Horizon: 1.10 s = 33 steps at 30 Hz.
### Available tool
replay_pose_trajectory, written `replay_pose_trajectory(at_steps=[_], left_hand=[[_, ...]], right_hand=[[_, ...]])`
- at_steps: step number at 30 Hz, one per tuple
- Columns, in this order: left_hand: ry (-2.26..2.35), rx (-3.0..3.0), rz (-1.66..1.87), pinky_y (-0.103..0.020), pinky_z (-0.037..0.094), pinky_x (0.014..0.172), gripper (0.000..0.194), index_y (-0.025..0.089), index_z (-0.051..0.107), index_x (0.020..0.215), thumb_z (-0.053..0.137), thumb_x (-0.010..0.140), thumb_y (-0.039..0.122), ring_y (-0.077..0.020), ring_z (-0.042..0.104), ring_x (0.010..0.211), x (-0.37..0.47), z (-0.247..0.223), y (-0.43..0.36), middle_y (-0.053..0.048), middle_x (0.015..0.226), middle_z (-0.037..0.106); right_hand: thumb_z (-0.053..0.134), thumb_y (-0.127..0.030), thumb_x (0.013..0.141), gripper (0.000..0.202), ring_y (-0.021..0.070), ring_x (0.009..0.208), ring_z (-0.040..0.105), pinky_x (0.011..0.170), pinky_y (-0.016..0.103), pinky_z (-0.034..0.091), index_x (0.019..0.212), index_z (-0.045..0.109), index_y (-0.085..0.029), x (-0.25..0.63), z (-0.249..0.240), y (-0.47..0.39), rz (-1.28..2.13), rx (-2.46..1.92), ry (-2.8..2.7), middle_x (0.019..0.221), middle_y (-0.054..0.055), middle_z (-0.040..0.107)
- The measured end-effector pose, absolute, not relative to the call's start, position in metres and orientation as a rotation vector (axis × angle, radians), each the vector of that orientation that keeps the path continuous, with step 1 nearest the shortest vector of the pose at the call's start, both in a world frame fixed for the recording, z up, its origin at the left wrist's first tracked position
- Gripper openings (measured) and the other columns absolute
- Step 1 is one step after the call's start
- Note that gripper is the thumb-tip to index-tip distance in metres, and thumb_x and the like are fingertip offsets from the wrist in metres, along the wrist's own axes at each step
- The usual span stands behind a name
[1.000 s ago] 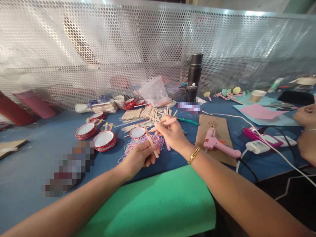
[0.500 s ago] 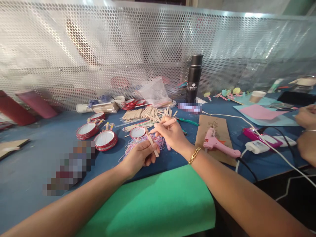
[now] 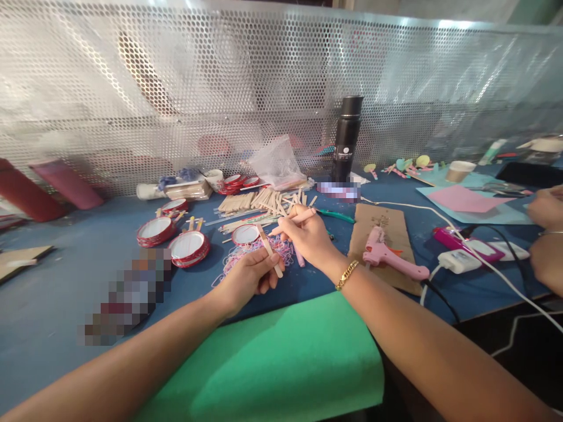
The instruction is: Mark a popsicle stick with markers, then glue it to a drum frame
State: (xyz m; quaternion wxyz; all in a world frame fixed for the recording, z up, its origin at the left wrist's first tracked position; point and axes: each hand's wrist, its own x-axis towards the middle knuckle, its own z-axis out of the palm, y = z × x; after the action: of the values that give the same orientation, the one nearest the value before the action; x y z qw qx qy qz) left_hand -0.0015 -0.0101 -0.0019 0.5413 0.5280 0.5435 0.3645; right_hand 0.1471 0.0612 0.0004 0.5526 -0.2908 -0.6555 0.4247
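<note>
Hardly anything has moved since the earlier frames: both hands keep nearly the same pose, and the things on the bench (image 3: 39, 316) sit only very slightly differently in the view.

The left hand (image 3: 250, 272) pinches the lower part of a flat wooden stick (image 3: 267, 245) between thumb and fingers, the stick slanting with its upper end leaning left. That end shows a darker, pinkish-brown tone. The right hand (image 3: 308, 237) grips a pale pink marker (image 3: 307, 216) like a pen, its tip pointing left, close to the upper part of the stick; whether they touch is too small to tell. A pink tube (image 3: 299, 258) shows just below the right hand; whether the hand holds it, I cannot tell.

Beneath and behind the hands lies a tangle of pastel bands (image 3: 233, 258), with a small red-rimmed drum (image 3: 245, 234) at its far edge. More drums (image 3: 189, 246) are to the left, and a pile of wooden sticks (image 3: 237, 202) lies beyond. To the right, a pink glue gun (image 3: 382, 255) rests on cardboard (image 3: 402, 234). A black bottle (image 3: 346, 143) stands upright near the mesh panel (image 3: 264, 70). Green cloth (image 3: 281, 357) spreads below the forearms. Another person's hands (image 3: 548, 208) show at the right edge.
</note>
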Motion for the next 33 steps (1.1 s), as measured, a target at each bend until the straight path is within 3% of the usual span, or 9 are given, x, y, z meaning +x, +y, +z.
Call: replay_pose_trajectory(at_steps=[10,23,33], left_hand=[[1.291,1.257,0.839,-0.02,0.023,0.042,0.036,0.018,0.061,0.074,0.064,0.081,0.053,-0.0071,0.04,0.04,-0.0014,-0.0005,-0.0099,0.004,0.049,0.057],[1.32,1.261,0.858,-0.02,0.022,0.042,0.033,0.018,0.062,0.075,0.062,0.084,0.05,-0.0072,0.039,0.04,-0.0011,-0.0019,-0.0112,0.004,0.049,0.056],[1.314,1.257,0.866,-0.02,0.022,0.041,0.034,0.018,0.061,0.075,0.063,0.083,0.05,-0.0069,0.039,0.04,-0.0011,-0.0022,-0.01,0.004,0.05,0.057]], right_hand=[[0.061,-0.032,0.088,0.025,0.0123,0.054,0.059,0.055,0.025,0.044,0.068,0.05,-0.021,0.1454,0.0029,0.0571,1.021,-0.662,-1.573,0.058,-0.002,0.062],[0.059,-0.029,0.087,0.023,0.0152,0.06,0.065,0.055,0.025,0.044,0.068,0.048,-0.022,0.1501,0.0028,0.0628,0.929,-0.72,-1.565,0.057,-0.003,0.061],[0.06,-0.034,0.089,0.028,0.0132,0.057,0.062,0.055,0.025,0.044,0.067,0.048,-0.022,0.1479,0.0007,0.062,0.952,-0.683,-1.609,0.059,-0.002,0.061]])
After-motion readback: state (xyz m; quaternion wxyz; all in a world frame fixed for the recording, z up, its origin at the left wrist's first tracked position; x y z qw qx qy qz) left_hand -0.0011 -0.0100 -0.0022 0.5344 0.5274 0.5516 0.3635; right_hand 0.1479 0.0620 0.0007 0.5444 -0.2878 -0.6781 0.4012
